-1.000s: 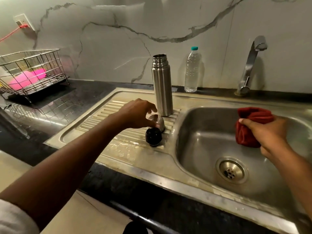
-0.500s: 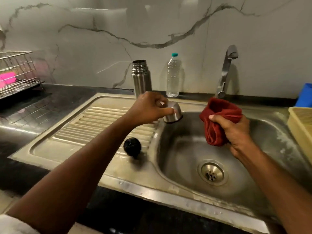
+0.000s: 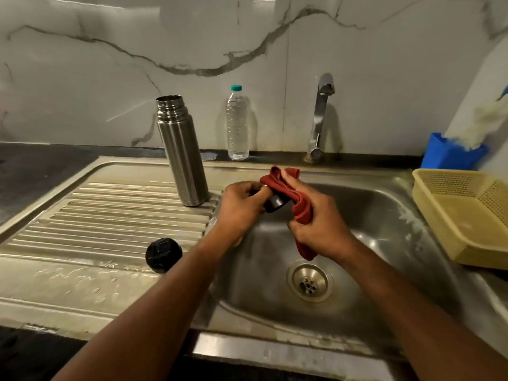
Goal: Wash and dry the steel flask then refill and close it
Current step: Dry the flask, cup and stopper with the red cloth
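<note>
Now, left hand: my left hand (image 3: pixel 242 207) is curled round the flask's steel cup lid (image 3: pixel 275 205), holding it over the sink basin (image 3: pixel 384 215).
Right hand: my right hand (image 3: pixel 316 218) grips the red cloth (image 3: pixel 299 207) and presses it over the top of the cup lid, so most of the lid is hidden.
Steel flask: the steel flask (image 3: pixel 182 152) stands upright and open-mouthed on the ribbed drainboard (image 3: pixel 110 215), at its far right corner just beside the basin.
Black stopper: the black stopper (image 3: pixel 163 254) lies on the near part of the drainboard, well apart from the flask.
Water bottle: a clear water bottle (image 3: pixel 237 123) with a teal cap stands on the dark surface (image 3: pixel 41 166) against the wall, between the flask and the tap (image 3: pixel 320 116).
Right side: a yellow basket (image 3: pixel 467 215) sits beside the basin, with a blue container (image 3: pixel 450 156) behind it.
</note>
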